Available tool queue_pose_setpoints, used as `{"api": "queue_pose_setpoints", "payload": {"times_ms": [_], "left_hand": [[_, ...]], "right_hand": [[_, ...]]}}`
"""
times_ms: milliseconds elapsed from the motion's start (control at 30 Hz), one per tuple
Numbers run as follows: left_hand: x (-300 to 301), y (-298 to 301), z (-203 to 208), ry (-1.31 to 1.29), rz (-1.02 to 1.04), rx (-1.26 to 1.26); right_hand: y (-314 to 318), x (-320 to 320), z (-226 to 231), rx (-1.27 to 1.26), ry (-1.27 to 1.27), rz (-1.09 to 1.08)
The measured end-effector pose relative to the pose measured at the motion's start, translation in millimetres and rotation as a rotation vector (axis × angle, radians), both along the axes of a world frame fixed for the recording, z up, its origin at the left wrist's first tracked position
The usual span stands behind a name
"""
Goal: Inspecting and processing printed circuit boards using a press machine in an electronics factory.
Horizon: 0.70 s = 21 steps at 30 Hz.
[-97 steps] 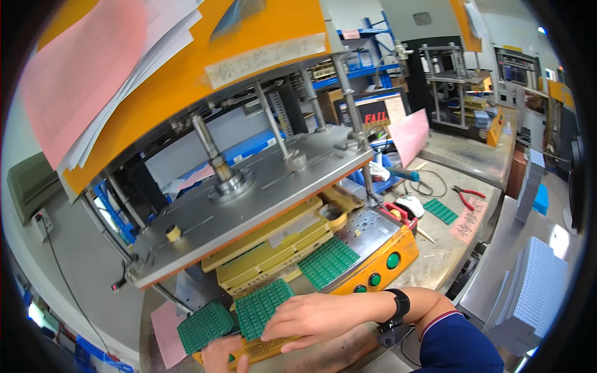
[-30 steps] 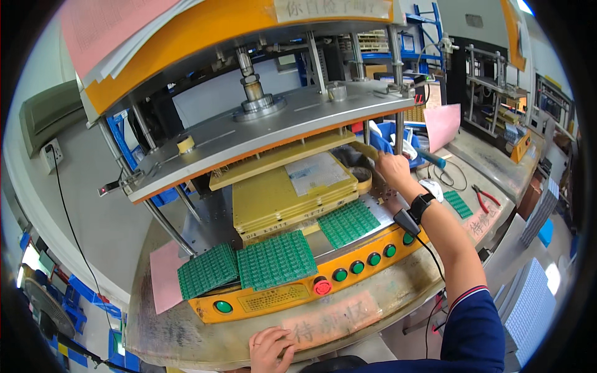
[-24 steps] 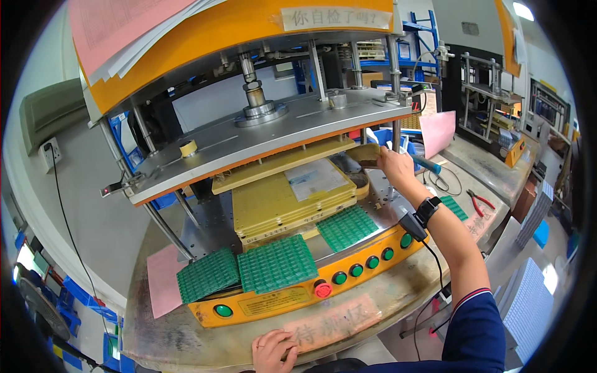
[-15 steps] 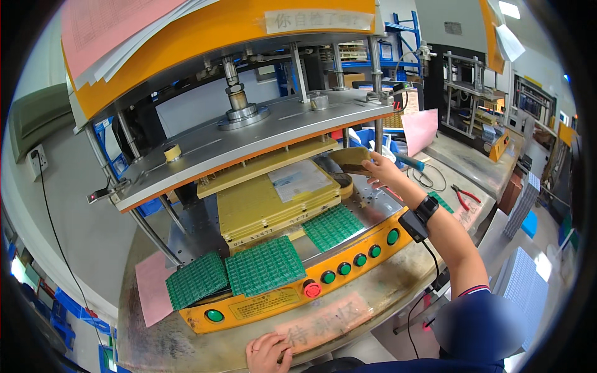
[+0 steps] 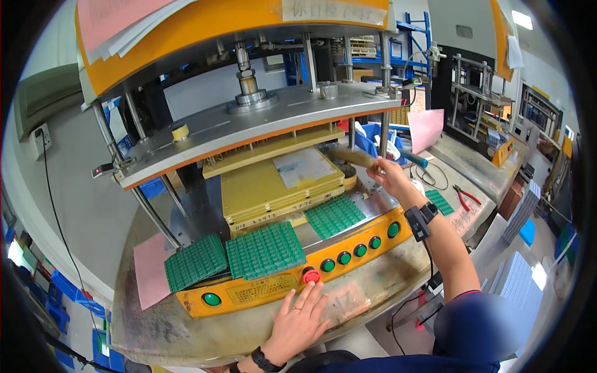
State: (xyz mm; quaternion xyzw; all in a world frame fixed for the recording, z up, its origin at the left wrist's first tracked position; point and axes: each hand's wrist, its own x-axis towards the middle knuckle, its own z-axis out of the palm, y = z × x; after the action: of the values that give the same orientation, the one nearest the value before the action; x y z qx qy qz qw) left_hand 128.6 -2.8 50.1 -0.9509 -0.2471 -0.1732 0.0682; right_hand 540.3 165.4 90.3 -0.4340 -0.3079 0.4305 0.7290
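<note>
Nearest the viewer, the person's left hand [image 5: 300, 321] lies flat and open, palm down, on the worn grey bench top [image 5: 205, 332] in front of a press machine. It holds nothing, and its fingertips [image 5: 309, 291] reach up to just beside a round red push button [image 5: 311, 275] on the machine's orange front control panel [image 5: 280, 287]. A dark band sits on that wrist.

Along the same panel run 2 groups of round green buttons: 1 large one [image 5: 211, 299] at the left end, and a row of 5 [image 5: 360, 250] rising toward the right.

Just behind the panel, on the machine's metal bed, lie 3 flat green perforated circuit board panels: one at the left [image 5: 195, 262], one in the middle [image 5: 265, 250] touching or almost touching it, and one further right [image 5: 334, 216], set apart. A pink sheet of paper [image 5: 151, 280] lies left of the panel.

Behind the boards sits a yellow block-shaped lower die [image 5: 281, 185] with a pale sheet on top, under a grey steel press plate [image 5: 249, 124] carried on upright metal columns.

To the right of the die, the person's right hand [image 5: 390, 178] is closed around the handle of a small brush with tan bristles [image 5: 350, 156], the bristles pointing left toward the die's far right corner. A black wrist strap with a cord [image 5: 420, 221] circles that forearm.

Further right, a fourth small green board [image 5: 443, 202] and red-handled pliers [image 5: 466, 198] lie on the bench. A blue storage bin [image 5: 373, 138] and metal racks stand beyond.
</note>
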Motion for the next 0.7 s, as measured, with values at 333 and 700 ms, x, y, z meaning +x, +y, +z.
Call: {"api": "queue_pose_setpoints", "payload": {"times_ms": [333,700], "left_hand": [[2,10,-13,0.116,0.017,0.054],[4,16,-8,0.051,0.02,0.007]], "right_hand": [[10,17,-12,-0.143,0.036,0.025],[2,31,6,-0.193,0.176,0.045]]}}
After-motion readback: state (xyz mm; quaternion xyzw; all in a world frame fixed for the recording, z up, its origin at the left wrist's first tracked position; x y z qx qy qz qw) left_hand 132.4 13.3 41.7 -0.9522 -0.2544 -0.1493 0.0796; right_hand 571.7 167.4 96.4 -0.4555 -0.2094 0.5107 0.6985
